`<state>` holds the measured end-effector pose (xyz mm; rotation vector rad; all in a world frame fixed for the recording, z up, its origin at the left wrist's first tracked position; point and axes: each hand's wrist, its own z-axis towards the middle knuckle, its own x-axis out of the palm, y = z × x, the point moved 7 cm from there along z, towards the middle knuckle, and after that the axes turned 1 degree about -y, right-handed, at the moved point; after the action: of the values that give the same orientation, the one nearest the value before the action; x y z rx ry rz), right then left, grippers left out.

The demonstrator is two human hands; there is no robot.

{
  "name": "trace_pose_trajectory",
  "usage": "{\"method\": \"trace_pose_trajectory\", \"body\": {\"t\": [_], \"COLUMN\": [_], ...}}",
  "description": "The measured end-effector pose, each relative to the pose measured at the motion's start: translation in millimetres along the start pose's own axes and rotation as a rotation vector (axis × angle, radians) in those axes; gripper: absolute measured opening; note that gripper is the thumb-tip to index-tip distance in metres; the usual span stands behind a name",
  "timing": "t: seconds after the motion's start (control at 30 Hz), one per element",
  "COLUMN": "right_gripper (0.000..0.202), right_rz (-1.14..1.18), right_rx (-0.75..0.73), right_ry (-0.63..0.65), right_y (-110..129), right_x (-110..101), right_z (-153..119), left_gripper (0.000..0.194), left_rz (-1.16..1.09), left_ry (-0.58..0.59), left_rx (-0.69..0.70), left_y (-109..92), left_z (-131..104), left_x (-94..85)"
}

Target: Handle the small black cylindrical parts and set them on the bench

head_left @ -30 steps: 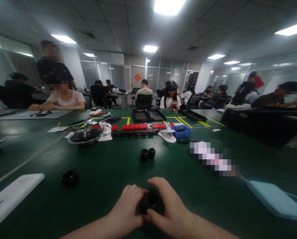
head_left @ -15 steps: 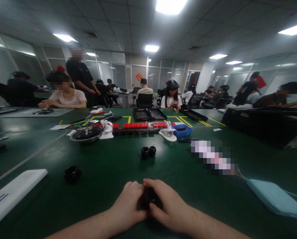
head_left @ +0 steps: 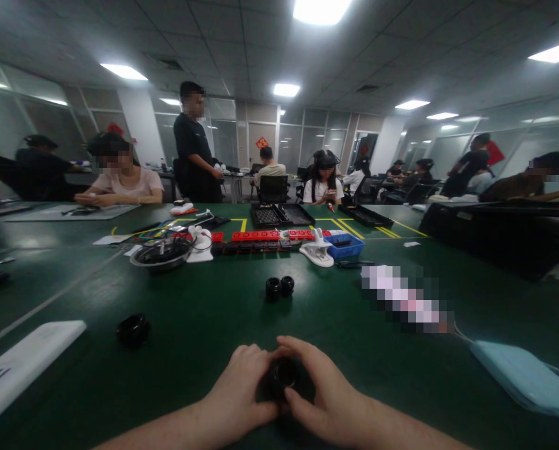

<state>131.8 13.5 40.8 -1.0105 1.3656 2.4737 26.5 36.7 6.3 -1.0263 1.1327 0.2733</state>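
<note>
Low in the middle of the head view, a glossy black ring-shaped part [head_left: 285, 374] with a round opening sits between my two hands. My left hand [head_left: 242, 382] curls against its left side, with some fingers hidden behind it. My right hand [head_left: 317, 382] closes round the right side, its thumb at the near edge and index finger across the far edge. Farther out, two similar black rings [head_left: 280, 287] stand side by side on the green table. Another black ring [head_left: 133, 330] lies off to the left.
A white slab [head_left: 30, 369] lies at the left and a light blue pouch [head_left: 525, 375] at the right. Across the table are a red-and-black strip [head_left: 265, 240], a blue basket [head_left: 347, 247], a round metal dish [head_left: 162, 255] and black trays [head_left: 283, 215]. Several people sit or stand beyond.
My right fingers have shifted slightly right, and more of the held ring's opening shows. In the background, a standing person in black has moved to the right.
</note>
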Motion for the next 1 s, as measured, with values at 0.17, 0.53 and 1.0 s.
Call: {"method": "trace_pose_trajectory", "body": {"t": [0.17, 0.53, 1.0], "right_gripper": [0.072, 0.064, 0.065], "right_rz": [-0.012, 0.022, 0.060], "right_rx": [0.086, 0.059, 0.031], "right_ry": [0.010, 0.021, -0.018], "right_y": [-3.6, -3.8, -6.8], "right_x": [-1.1, 0.0, 2.9], "right_z": [0.1, -0.5, -0.1], "left_gripper": [0.033, 0.032, 0.032], "left_rz": [-0.041, -0.017, -0.040], "left_ry": [-0.020, -0.001, -0.027], "left_rx": [0.018, -0.003, 0.006], "left_y": [-0.3, -2.0, 0.2], "left_z": [0.7, -0.7, 1.4], "left_x": [-0.9, -2.9, -1.4]}}
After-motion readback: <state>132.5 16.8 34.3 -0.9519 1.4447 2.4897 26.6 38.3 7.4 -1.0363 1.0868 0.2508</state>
